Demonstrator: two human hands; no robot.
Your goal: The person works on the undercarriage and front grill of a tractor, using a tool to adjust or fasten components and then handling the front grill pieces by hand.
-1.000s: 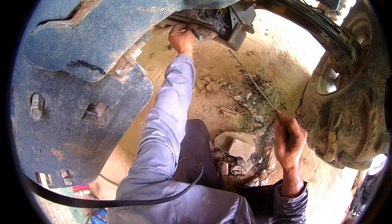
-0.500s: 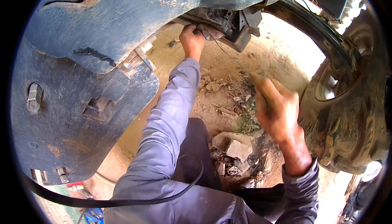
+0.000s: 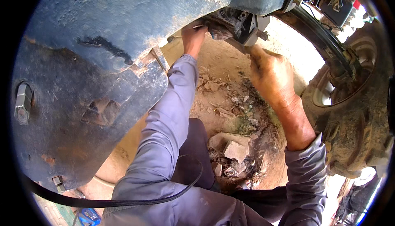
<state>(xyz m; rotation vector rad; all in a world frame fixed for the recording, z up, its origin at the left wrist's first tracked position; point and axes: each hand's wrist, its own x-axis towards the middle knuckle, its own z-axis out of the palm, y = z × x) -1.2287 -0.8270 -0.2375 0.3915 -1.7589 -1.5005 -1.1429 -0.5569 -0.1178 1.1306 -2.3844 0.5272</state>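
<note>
Steadying the curled right hand [image 3: 272, 74] should aid control; what it grips, if anything, cannot be told. Farther off, apart from it, the left hand [image 3: 193, 36] is at the dark metal assembly [image 3: 233, 22] beneath the blue machine body [image 3: 148, 12]; its hold is obscured.

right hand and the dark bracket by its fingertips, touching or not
Cannot tell. In the head view, the right hand's fingertips meet the bracket's lower edge in the picture, but this one angle shows neither contact nor gap.
</note>
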